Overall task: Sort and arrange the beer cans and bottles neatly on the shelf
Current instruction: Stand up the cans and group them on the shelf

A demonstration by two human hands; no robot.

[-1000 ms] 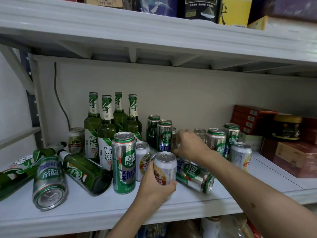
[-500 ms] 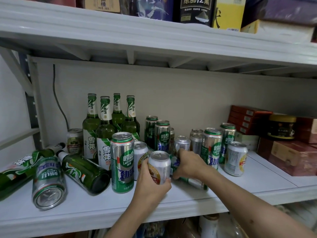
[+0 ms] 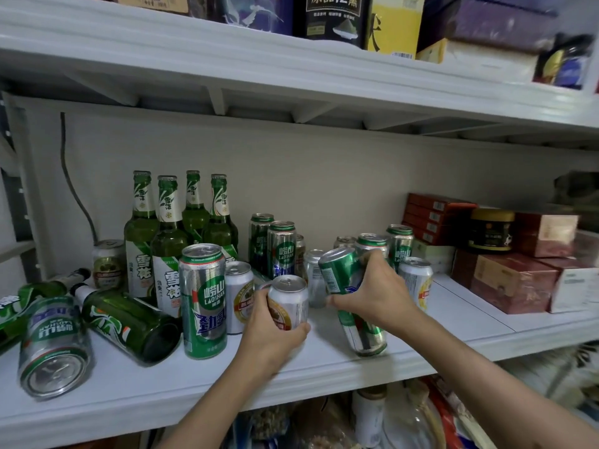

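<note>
My left hand (image 3: 272, 332) grips a short silver can (image 3: 289, 301) standing near the front of the white shelf (image 3: 291, 377). My right hand (image 3: 376, 291) holds a tall green can (image 3: 351, 299) by its middle, tilted with its top leaning left and its base on the shelf. A tall green and silver can (image 3: 203, 299) stands upright left of my left hand, with another short silver can (image 3: 239, 294) behind it. Several green bottles (image 3: 168, 241) stand at the back left. More tall green cans (image 3: 275, 247) stand behind the hands.
A green bottle (image 3: 128, 324) and a tall can (image 3: 53, 345) lie on their sides at the left. A short white can (image 3: 416, 285) and more green cans (image 3: 400, 246) stand to the right. Red and brown boxes (image 3: 505, 280) and a dark jar (image 3: 491, 230) fill the right end.
My right hand has taken hold of the tall green can that lay on its side and raised it to a tilted stand. My left hand has kept its hold on the short silver can.
</note>
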